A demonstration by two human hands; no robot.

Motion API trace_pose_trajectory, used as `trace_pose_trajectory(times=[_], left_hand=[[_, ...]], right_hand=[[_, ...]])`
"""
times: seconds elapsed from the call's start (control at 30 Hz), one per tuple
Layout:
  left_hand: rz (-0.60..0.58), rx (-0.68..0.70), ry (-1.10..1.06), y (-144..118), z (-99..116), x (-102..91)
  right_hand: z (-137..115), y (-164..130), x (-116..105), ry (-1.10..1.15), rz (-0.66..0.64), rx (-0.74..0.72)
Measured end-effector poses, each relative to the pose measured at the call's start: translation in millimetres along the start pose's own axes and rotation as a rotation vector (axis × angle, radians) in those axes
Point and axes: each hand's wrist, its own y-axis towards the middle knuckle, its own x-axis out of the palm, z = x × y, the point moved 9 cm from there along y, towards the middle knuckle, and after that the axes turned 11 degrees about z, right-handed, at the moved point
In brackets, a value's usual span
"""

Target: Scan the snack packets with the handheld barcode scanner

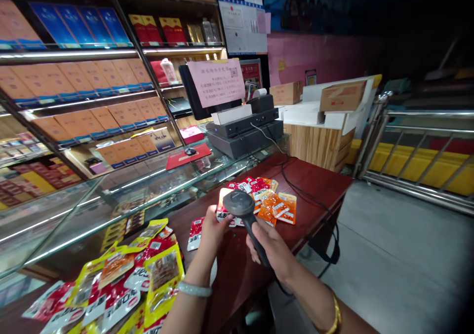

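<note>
My right hand [270, 242] is wrapped round the handle of a dark grey barcode scanner [239, 203], its head over the table and its cord trailing down below. Just left of the scanner head, my left hand [215, 225] pinches a red and white snack packet [223, 195], partly hidden behind the scanner. Beyond both hands lies a pile of orange snack packets [285, 208] and red and white ones. A single red and white packet [195, 233] rests beside my left wrist. Yellow snack packets [163, 279] and more red ones are heaped at the lower left.
A glass display counter [92, 196] runs along the left of the dark red table [318, 181]. At the back stand a monitor [192, 92] with a pink notice and a black cash drawer [237, 141]. Black cables [296, 186] cross the table. A metal railing [418, 156] is at right.
</note>
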Motion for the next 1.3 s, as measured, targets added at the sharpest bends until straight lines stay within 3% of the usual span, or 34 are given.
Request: trace_pose_trajectory(times=[0.17, 0.4, 0.5, 0.57, 0.67, 0.87, 1.0, 1.13, 1.3], left_hand=[[0.065, -0.106, 0.134, -5, -12, -34.5], [0.057, -0.298, 0.733, -2, -61, -117.4], [0.110, -0.246, 0.966, -2, -65, -147.0], [0.194, -0.160, 1.031, 2, -54, -152.7], [0.144, -0.076, 1.004, 16, -38, -124.2], [-0.161, 0.090, 0.876, 60, -7, -3.0], [-0.245, 0.175, 0.836, 83, 7, 64.3], [-0.272, 0.220, 0.879, 97, 13, 101.0], [-0.280, 0.228, 0.906, 114, 9, 111.9]], right_hand=[[11, -3, 19, -0.016, -0.046, 0.023], [45, 1, 47, -0.085, -0.124, 0.134], [58, 4, 56, -0.113, -0.144, 0.173], [60, 7, 59, -0.124, -0.154, 0.171], [56, 12, 54, -0.096, -0.151, 0.168], [48, 23, 15, -0.017, -0.055, 0.154], [44, 27, -15, 0.016, 0.050, 0.150], [43, 24, -37, 0.031, 0.131, 0.212], [38, 24, -49, 0.038, 0.161, 0.211]])
